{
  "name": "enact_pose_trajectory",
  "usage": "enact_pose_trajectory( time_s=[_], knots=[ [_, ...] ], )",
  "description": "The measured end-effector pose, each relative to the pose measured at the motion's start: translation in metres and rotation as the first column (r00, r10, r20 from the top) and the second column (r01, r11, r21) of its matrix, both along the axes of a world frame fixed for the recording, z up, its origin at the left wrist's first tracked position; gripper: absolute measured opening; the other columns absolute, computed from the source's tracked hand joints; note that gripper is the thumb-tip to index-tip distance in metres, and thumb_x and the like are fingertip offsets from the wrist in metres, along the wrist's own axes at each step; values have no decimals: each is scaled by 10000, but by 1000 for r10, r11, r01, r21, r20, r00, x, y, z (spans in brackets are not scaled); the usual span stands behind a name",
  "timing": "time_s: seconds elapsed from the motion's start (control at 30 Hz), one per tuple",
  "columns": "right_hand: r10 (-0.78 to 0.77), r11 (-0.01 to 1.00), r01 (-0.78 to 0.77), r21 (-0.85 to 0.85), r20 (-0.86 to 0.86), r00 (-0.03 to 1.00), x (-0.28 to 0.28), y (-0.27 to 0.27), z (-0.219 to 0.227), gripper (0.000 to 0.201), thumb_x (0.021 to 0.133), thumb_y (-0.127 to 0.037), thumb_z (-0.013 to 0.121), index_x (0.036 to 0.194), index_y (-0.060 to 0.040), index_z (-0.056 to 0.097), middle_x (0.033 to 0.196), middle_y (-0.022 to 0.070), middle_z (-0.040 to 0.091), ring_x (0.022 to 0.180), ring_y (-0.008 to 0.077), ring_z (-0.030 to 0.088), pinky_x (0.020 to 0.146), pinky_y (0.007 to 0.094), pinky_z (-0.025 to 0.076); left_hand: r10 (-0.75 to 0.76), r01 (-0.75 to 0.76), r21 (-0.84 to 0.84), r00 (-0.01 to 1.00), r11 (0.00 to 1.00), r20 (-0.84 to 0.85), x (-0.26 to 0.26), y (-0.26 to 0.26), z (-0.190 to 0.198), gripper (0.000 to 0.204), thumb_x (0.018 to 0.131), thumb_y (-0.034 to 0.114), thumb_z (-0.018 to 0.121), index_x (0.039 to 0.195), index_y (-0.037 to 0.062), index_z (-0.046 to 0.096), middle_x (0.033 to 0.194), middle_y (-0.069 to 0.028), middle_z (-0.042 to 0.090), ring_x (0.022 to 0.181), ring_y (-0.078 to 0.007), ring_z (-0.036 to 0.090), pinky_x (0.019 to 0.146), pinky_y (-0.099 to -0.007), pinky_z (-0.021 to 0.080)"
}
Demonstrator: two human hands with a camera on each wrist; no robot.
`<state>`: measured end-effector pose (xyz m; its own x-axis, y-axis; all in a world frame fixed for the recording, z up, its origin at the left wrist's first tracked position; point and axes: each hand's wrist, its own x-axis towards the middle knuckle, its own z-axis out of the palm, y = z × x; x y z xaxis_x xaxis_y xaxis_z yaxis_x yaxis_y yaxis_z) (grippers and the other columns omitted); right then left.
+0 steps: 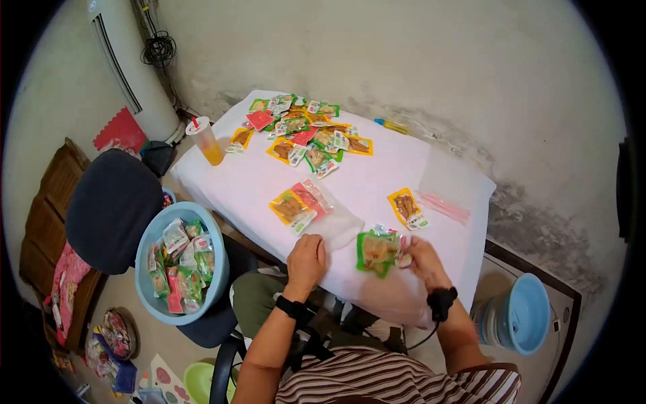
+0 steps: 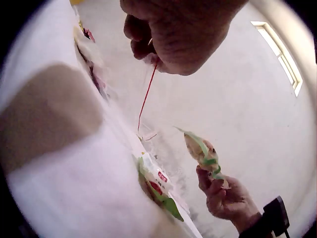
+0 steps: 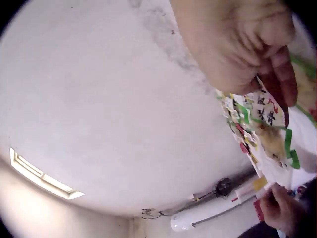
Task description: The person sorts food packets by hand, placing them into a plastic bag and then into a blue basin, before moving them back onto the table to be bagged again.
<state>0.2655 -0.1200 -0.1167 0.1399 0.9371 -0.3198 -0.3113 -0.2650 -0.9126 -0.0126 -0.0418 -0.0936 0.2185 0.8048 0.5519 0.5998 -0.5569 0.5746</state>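
My left grip [image 1: 307, 262] pinches a clear bag [image 1: 342, 227], frame centre; my right grip [image 1: 425, 262] pinches a green-edged packet [image 1: 378, 252], lower right.

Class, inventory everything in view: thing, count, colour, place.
Table: 1, white, centre
Packet pile: many, multicoloured, far tabletop
Filled bag: 1, clear, table's near side
Lone packet: 1, yellow, table's right
Flat bags: uncountable, clear, table's right
Drink cup: 1, orange, table's left
Packet basin: 1, blue, left
Container: 1, blue, right floor
Small basin: 1, lime, lower left
Chair back: 1, dark, left
Wooden seat: 1, brown, left
Appliance: 1, white, corner
Cable coil: 1, black, corner
Window: 1, pale, wall
Floor clutter: uncounted, mixed, left
Left grip: 1, pinching filled bag
Right grip: 1, holding green packet
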Motion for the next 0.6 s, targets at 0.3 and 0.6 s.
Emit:
enact_pose_trajectory(
  time_s=[0.3,0.6],
  knots=[
    [-134,991,129,-40,-156,979,-96,41,-33,224,878,-63,471,1097,-30,499,1031,75,602,884,167,624,704,360,566,6,-8,90,1000,996,24,4,-5,-9,57,797,80,598,837,59,563,765,-107,548,715,-301,563,604,-384,465],
    [7,983,55,177,-331,944,-151,116,-59,217,863,-63,518,1079,-36,519,922,66,579,751,148,585,599,304,512,14,-20,55,995,998,100,2,-11,-14,44,794,72,602,834,67,585,785,-94,574,731,-287,580,616,-367,473]
  ],
)
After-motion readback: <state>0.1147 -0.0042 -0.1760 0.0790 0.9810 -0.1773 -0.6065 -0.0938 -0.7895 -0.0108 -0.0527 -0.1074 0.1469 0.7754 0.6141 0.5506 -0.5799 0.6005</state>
